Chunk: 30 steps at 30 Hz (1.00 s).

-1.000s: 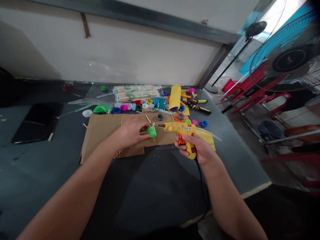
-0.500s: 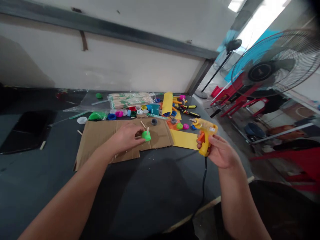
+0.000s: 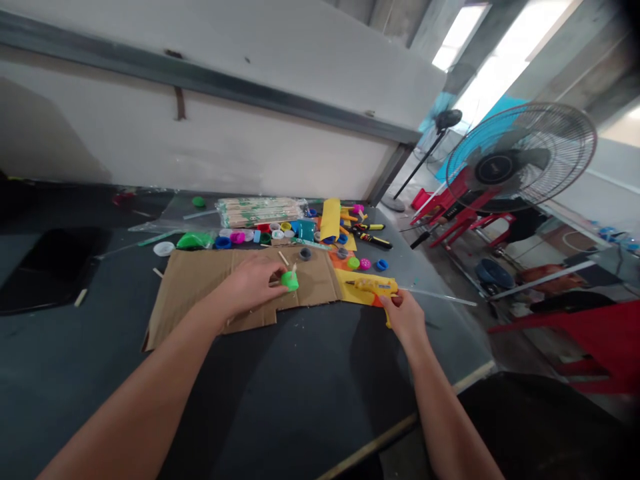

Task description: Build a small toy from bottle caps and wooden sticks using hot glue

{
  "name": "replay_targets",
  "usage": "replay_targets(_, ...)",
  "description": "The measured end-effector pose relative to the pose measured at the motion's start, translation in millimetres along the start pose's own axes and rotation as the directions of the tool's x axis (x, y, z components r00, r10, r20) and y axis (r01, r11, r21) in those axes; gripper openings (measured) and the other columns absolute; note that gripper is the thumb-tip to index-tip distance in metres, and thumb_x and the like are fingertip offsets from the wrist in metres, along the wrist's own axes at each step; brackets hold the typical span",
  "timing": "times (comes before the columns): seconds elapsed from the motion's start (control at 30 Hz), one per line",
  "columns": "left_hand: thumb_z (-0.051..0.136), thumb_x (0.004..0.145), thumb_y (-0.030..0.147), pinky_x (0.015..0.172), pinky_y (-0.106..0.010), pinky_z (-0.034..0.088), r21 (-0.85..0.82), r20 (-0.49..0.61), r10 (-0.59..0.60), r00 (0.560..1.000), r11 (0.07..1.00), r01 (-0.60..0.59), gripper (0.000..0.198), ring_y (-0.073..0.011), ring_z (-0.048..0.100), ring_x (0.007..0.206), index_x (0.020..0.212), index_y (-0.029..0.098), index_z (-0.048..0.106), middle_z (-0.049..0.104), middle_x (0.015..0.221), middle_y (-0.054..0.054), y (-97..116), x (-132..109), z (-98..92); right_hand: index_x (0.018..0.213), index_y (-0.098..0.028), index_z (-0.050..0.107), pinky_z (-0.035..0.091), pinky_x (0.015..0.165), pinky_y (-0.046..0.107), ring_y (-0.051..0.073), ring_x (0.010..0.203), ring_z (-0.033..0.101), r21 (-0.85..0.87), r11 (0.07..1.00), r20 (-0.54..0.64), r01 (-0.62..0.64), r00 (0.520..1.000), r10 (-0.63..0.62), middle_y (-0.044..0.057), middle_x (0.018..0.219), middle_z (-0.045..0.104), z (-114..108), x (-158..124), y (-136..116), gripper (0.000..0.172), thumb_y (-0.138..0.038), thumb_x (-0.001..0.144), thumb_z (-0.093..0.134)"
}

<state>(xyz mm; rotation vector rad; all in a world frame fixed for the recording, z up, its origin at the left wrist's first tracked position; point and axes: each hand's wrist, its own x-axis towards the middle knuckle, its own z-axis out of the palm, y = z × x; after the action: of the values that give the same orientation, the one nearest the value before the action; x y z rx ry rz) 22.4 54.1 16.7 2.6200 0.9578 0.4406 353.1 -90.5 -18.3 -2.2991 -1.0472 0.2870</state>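
My left hand [image 3: 250, 283] pinches a green bottle cap [image 3: 289, 280] with a short wooden stick standing in it, held over a sheet of brown cardboard [image 3: 200, 287] on the dark table [image 3: 310, 380]. My right hand [image 3: 404, 315] grips the handle of a yellow glue gun [image 3: 373, 287], which lies on its side on a yellow paper sheet [image 3: 350, 291], nozzle pointing left toward the cap. A clear glue stick juts out of the gun's back to the right. Its black cord is hidden behind my right forearm.
Behind the cardboard lie several coloured bottle caps [image 3: 260, 235], a bag of wooden sticks [image 3: 257, 209], a yellow paper roll [image 3: 330, 218] and utility knives [image 3: 373, 238]. A black phone [image 3: 50, 267] rests at the left. A standing fan [image 3: 520, 157] and red chairs [image 3: 450, 207] are beyond the table's right edge.
My right hand has lowered the glue gun from upright in the air onto the yellow paper. My left hand keeps the green cap in place. The view has tilted up and to the right.
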Motion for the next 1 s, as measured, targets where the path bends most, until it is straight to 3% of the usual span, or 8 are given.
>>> replay_targets(0.13, 0.060, 0.082, 0.038, 0.078, -0.036, 0.041, -0.013, -0.020, 0.004, 1.000, 1.000, -0.004, 0.023, -0.0225, 0.060, 0.085, 0.097, 0.021, 0.064, 0.068, 0.085, -0.005, -1, -1, 1.7, 0.097, -0.013, 0.069, 0.047, 0.080, 0.042, 0.033, 0.093, 0.064, -0.321, 0.941, 0.005, 0.104, 0.994, -0.108, 0.019, 0.094, 0.070, -16, -6, -11, 0.035, -0.043, 0.082, 0.058)
replay_targets(0.23, 0.061, 0.082, 0.037, 0.076, -0.035, 0.041, -0.028, -0.003, -0.014, 1.000, 1.000, 0.014, 0.023, -0.0231, 0.060, 0.085, 0.097, 0.020, 0.064, 0.068, 0.086, -0.006, 2, -1, -0.3, 0.105, -0.014, 0.068, 0.046, 0.081, 0.046, 0.033, 0.091, 0.061, -0.324, 0.926, -0.092, 0.194, 0.968, -0.234, 0.019, 0.096, 0.068, -29, -19, -49, 0.041, -0.047, 0.083, 0.059)
replay_targets(0.33, 0.062, 0.081, 0.035, 0.076, -0.035, 0.041, -0.032, -0.003, -0.026, 1.000, 0.999, 0.026, 0.022, -0.0225, 0.059, 0.084, 0.096, 0.020, 0.065, 0.068, 0.085, -0.006, 5, -1, -1.4, 0.110, -0.021, 0.066, 0.048, 0.079, 0.038, 0.024, 0.086, 0.061, -0.021, 0.827, -0.115, 0.561, 0.821, -0.560, 0.011, 0.096, 0.068, -21, -33, -109, 0.030, -0.040, 0.091, 0.052)
replay_targets(0.43, 0.065, 0.078, 0.032, 0.075, -0.034, 0.041, -0.022, -0.043, -0.023, 0.999, 1.000, 0.022, 0.019, -0.0216, 0.059, 0.082, 0.092, 0.019, 0.065, 0.067, 0.083, -0.005, 4, -1, 1.6, 0.104, -0.022, 0.069, 0.046, 0.085, 0.036, 0.021, 0.089, 0.061, 0.146, 0.629, -0.023, 0.764, 0.638, -0.770, 0.008, 0.098, 0.070, 8, -38, -161, 0.022, -0.033, 0.092, 0.054)
replay_targets(0.47, 0.066, 0.077, 0.032, 0.074, -0.033, 0.041, -0.012, -0.057, -0.022, 0.998, 1.000, 0.021, 0.019, -0.0218, 0.059, 0.081, 0.090, 0.019, 0.065, 0.067, 0.083, -0.005, 3, -1, 3.4, 0.103, -0.022, 0.070, 0.045, 0.086, 0.037, 0.022, 0.091, 0.061, 0.147, 0.601, 0.011, 0.786, 0.606, -0.795, 0.008, 0.097, 0.070, 19, -37, -171, 0.021, -0.032, 0.091, 0.056)
replay_targets(0.63, 0.065, 0.079, 0.038, 0.075, -0.034, 0.042, -0.004, -0.068, -0.007, 0.998, 1.000, 0.006, 0.021, -0.0229, 0.061, 0.082, 0.087, 0.019, 0.065, 0.066, 0.081, -0.005, -3, -3, 9.8, 0.096, -0.025, 0.074, 0.039, 0.088, 0.041, 0.026, 0.094, 0.061, 0.070, 0.614, 0.026, 0.786, 0.614, -0.789, 0.004, 0.090, 0.074, 54, -34, -175, 0.019, -0.037, 0.087, 0.063)
replay_targets(1.0, 0.067, 0.078, 0.027, 0.084, -0.036, 0.041, -0.025, -0.050, 0.003, 0.999, 1.000, -0.005, 0.019, -0.0238, 0.061, 0.091, 0.094, 0.017, 0.066, 0.069, 0.093, -0.007, 0, -3, 6.6, 0.093, -0.028, 0.074, 0.040, 0.088, 0.040, 0.022, 0.086, 0.062, 0.072, 0.581, -0.023, 0.810, 0.584, -0.811, 0.002, 0.085, 0.074, 65, -34, -159, 0.013, -0.030, 0.087, 0.063)
